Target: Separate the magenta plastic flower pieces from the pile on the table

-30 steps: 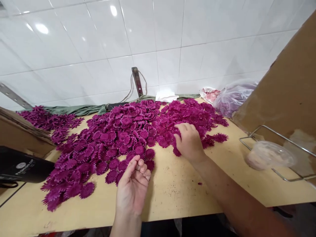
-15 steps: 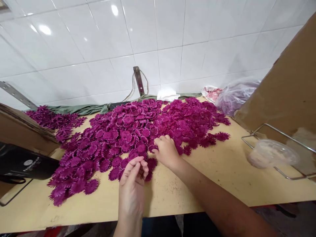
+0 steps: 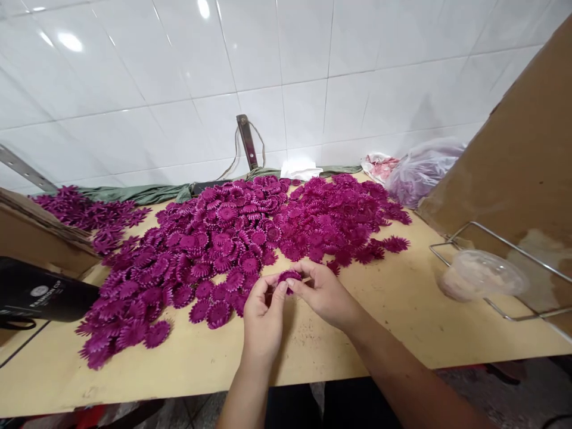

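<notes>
Between my two hands is one purple flower-shaped piece (image 3: 290, 277) with a fringed edge, held just above the near side of the pile. The fingers and thumb of my left hand (image 3: 267, 300) pinch its left side. My right hand (image 3: 322, 292) grips its right side, thumb across the front. Fingers cover part of the piece. Beyond the hands spreads a large pile of similar purple flower pieces (image 3: 227, 232), cupped ones at the left and centre, flatter-looking ones (image 3: 330, 214) at the right.
A black cup (image 3: 44, 295) lies at the left beside cardboard (image 3: 40, 232). At the right are a clear plastic container (image 3: 485, 275), a metal wire frame (image 3: 518, 241) and a large cardboard sheet (image 3: 504, 143). Behind the pile are a plastic bag (image 3: 420, 173) and white tissue (image 3: 300, 170).
My right hand has come back from the pile towards me with a flower piece. My left hand has moved right to meet it, and both now hold the piece.
</notes>
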`<action>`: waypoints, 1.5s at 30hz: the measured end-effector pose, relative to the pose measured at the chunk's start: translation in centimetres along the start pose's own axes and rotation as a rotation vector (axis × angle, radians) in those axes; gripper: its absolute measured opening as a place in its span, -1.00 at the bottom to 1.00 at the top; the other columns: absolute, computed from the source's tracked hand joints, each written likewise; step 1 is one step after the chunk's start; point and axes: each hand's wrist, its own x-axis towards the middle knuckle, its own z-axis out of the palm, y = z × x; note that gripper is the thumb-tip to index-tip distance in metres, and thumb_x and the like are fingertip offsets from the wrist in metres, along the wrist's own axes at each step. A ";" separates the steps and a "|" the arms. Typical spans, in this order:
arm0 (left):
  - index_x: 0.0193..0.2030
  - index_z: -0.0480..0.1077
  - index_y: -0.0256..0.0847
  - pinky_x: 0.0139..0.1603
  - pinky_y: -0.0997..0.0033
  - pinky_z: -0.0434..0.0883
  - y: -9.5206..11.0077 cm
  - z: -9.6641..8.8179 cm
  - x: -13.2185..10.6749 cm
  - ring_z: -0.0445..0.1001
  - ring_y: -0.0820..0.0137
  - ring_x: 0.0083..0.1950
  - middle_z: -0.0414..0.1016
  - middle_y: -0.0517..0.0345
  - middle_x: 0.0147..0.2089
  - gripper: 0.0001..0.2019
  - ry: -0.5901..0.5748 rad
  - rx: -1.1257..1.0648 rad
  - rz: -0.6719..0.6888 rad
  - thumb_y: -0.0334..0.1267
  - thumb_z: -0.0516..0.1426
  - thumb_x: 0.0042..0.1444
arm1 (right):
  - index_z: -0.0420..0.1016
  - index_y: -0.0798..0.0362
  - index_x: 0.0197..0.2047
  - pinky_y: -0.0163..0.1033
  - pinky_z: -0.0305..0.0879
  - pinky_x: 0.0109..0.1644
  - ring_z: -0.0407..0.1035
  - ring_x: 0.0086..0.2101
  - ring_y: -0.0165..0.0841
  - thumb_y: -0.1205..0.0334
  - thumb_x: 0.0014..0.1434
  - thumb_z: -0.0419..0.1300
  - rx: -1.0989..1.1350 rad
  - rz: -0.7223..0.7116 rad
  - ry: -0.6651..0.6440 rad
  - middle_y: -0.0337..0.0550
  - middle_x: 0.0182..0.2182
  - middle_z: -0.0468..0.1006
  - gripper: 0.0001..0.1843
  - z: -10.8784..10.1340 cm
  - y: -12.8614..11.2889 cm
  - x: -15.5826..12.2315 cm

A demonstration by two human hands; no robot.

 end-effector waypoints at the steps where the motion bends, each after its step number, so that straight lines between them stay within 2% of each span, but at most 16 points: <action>1: -0.29 0.46 -0.23 -0.13 0.33 0.38 -0.1 0.0 0.0 0.46 0.33 -0.21 0.52 0.08 -0.29 -0.82 -0.003 0.056 0.048 -0.20 0.12 0.03 | 0.45 0.11 -0.31 -0.24 0.35 -0.23 0.44 -0.32 -0.35 0.41 0.06 0.08 0.013 0.023 0.017 -0.12 -0.35 0.56 -0.85 0.0 0.2 0.0; 4: -0.24 0.50 -0.21 -0.05 0.30 0.36 -0.3 0.0 -0.1 0.45 0.30 -0.12 0.51 0.04 -0.22 -0.78 -0.026 0.204 0.170 -0.24 0.05 0.10 | 0.45 0.10 -0.34 -0.22 0.35 -0.24 0.43 -0.36 -0.35 0.40 0.04 0.08 -0.024 0.017 0.113 -0.13 -0.39 0.55 -0.86 0.0 1.1 0.0; 8: -0.23 0.51 -0.20 -0.06 0.30 0.38 -0.3 0.3 -0.1 0.45 0.30 -0.13 0.52 0.03 -0.21 -0.78 -0.039 0.244 0.203 -0.24 0.05 0.09 | 0.43 0.09 -0.39 -0.20 0.30 -0.28 0.40 -0.40 -0.32 0.37 0.06 0.05 -0.203 -0.056 0.234 -0.12 -0.46 0.53 -0.86 -0.1 1.6 -0.4; 14: -0.21 0.48 -0.23 -0.18 0.34 0.43 -0.4 1.3 -0.4 0.48 0.31 -0.20 0.53 0.02 -0.23 -0.74 -0.060 0.068 0.080 -0.14 0.12 0.03 | 0.29 0.05 -0.49 -0.27 0.17 -0.41 0.34 -0.49 -0.33 0.30 0.11 -0.01 -0.516 -0.129 0.373 -0.12 -0.54 0.47 -0.83 0.0 1.4 -1.0; 19: -0.18 0.47 -0.23 -0.14 0.34 0.41 -0.5 1.8 -0.6 0.47 0.31 -0.16 0.53 0.01 -0.19 -0.70 -0.073 0.029 0.019 -0.13 0.16 -0.02 | 0.15 0.01 -0.58 -0.31 0.02 -0.50 0.23 -0.59 -0.40 0.25 0.13 -0.07 -0.608 -0.120 0.431 -0.20 -0.64 0.38 -0.75 -0.1 1.7 -0.7; 22: -0.17 0.47 -0.24 -0.17 0.35 0.42 -0.4 2.1 -0.6 0.46 0.32 -0.21 0.51 0.01 -0.22 -0.67 -0.063 0.019 -0.019 -0.13 0.19 -0.07 | 0.10 0.00 -0.62 -0.31 -0.04 -0.53 0.14 -0.63 -0.43 0.19 0.15 -0.13 -0.583 -0.094 0.435 -0.24 -0.70 0.28 -0.67 -0.6 1.6 -0.4; 26: -0.19 0.47 -0.25 -0.21 0.36 0.43 -0.2 2.6 -0.8 0.45 0.36 -0.26 0.50 0.04 -0.26 -0.68 -0.087 0.006 -0.019 -0.14 0.21 -0.09 | 0.08 0.00 -0.64 -0.32 0.00 -0.52 0.12 -0.61 -0.43 0.09 0.18 -0.13 -0.432 -0.084 0.427 -0.28 -0.71 0.22 -0.62 -1.3 1.2 -0.3; 31: -0.06 0.42 -0.21 -0.14 0.36 0.43 -0.3 2.8 -0.9 0.44 0.36 -0.16 0.46 0.02 -0.13 -0.65 -0.113 -0.056 0.008 -0.16 0.15 -0.01 | 0.13 0.01 -0.53 -0.34 0.11 -0.48 0.16 -0.54 -0.45 0.12 0.20 -0.10 -0.206 -0.081 0.217 -0.31 -0.60 0.22 -0.70 -1.8 0.7 -1.1; 34: 0.01 0.38 -0.14 -0.16 0.39 0.43 -0.2 2.6 -0.8 0.42 0.37 -0.14 0.41 0.03 -0.08 -0.62 -0.104 0.000 0.102 -0.23 0.15 0.00 | 0.15 0.01 -0.49 -0.34 0.14 -0.46 0.18 -0.52 -0.44 0.13 0.24 -0.14 -0.170 -0.046 0.157 -0.29 -0.56 0.25 -0.71 -1.9 0.7 -1.6; 38: -0.20 0.48 -0.16 -0.22 0.39 0.41 0.5 2.3 -0.2 0.43 0.38 -0.25 0.45 0.08 -0.22 -0.79 -0.162 0.101 0.192 -0.31 0.12 -0.01 | 0.23 0.03 -0.41 -0.28 0.20 -0.36 0.27 -0.44 -0.39 0.15 0.25 -0.14 -0.203 -0.009 0.110 -0.22 -0.49 0.35 -0.73 -1.6 0.7 -2.3; 42: -0.39 0.45 -0.22 -0.31 0.42 0.40 0.8 2.3 0.3 0.43 0.39 -0.35 0.46 0.14 -0.40 -0.90 -0.142 0.025 0.057 -0.27 0.14 -0.03 | 0.26 0.04 -0.33 -0.22 0.22 -0.25 0.31 -0.33 -0.33 0.23 0.18 -0.03 -0.231 -0.011 0.107 -0.17 -0.39 0.40 -0.89 -1.2 0.6 -2.9; 45: -0.45 0.37 -0.24 -0.41 0.49 0.36 0.7 2.2 0.8 0.40 0.46 -0.45 0.43 0.21 -0.51 -0.84 -0.088 -0.141 -0.086 -0.18 0.18 -0.08 | 0.23 0.03 -0.39 -0.25 0.20 -0.30 0.28 -0.38 -0.36 0.31 0.14 0.00 -0.267 -0.016 0.113 -0.23 -0.45 0.36 -0.93 -1.1 0.6 -3.4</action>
